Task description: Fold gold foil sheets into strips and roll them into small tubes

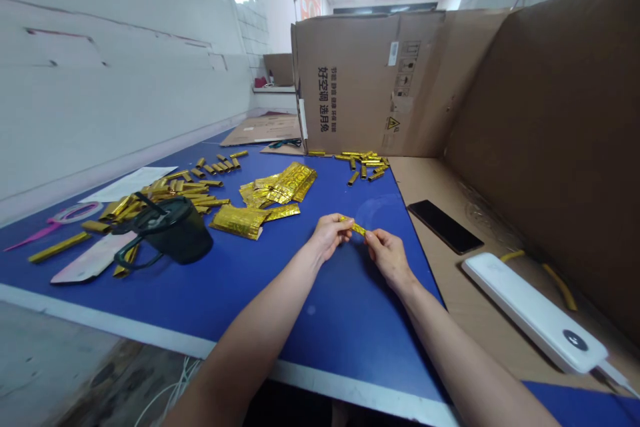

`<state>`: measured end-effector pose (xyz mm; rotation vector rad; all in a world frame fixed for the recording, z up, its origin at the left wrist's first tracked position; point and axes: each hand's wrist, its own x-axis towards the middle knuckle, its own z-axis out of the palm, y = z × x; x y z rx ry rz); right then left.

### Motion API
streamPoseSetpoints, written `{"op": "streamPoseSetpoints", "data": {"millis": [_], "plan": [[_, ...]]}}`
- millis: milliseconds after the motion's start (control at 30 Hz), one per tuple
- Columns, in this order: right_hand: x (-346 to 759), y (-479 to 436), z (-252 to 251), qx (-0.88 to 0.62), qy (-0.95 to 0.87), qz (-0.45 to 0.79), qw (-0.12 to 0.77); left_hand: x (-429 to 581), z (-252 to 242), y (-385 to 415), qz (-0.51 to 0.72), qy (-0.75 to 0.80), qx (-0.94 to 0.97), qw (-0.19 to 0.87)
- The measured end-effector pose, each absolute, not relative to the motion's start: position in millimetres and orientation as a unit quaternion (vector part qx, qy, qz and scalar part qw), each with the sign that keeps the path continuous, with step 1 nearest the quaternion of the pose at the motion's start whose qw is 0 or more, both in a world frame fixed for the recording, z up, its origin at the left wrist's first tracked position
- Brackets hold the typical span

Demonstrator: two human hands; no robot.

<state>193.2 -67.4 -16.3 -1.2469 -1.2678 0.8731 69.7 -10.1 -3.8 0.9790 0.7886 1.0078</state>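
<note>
A blue table (240, 300) spreads beneath everything, with a tall cardboard box (365, 87) standing along its far side. At the left lies a scattered pile of folded gold pieces (197, 189); a dark lidded mug (187, 235) stands right against it. A swing of the left forearm could tip that mug and wet the pile (whether it holds liquid, I cannot tell). The left hand (331, 235) and right hand (390, 255) each pinch one end of a small gold strip (358, 229), held above the tabletop. Uneven pulling could crease or tear it; a slack pinch could drop it.
</note>
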Motion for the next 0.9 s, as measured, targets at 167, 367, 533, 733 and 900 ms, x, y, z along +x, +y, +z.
{"op": "streamPoseSetpoints", "data": {"millis": [167,367,533,733,900], "plan": [[201.0,-65.4,-12.4,-0.539,-0.497,0.365,0.574,57.2,-1.0,-5.9,0.403,0.345,0.467,0.708],[214.8,-61.8,-6.6,-0.545,-0.439,0.342,0.627,62.7,3.5,-21.9,0.182,0.287,0.624,0.704],[208.0,-65.2,-2.1,-0.532,-0.465,0.416,0.572,76.9,2.3,-30.1,0.276,0.306,0.582,0.701],[203.4,-66.1,-5.5,-0.516,-0.513,0.458,0.511,78.1,1.6,-32.3,0.256,0.279,0.596,0.708],[212.0,-61.9,-4.2,-0.551,-0.439,0.405,0.582,74.5,4.5,-31.4,0.225,0.270,0.599,0.719]]}}
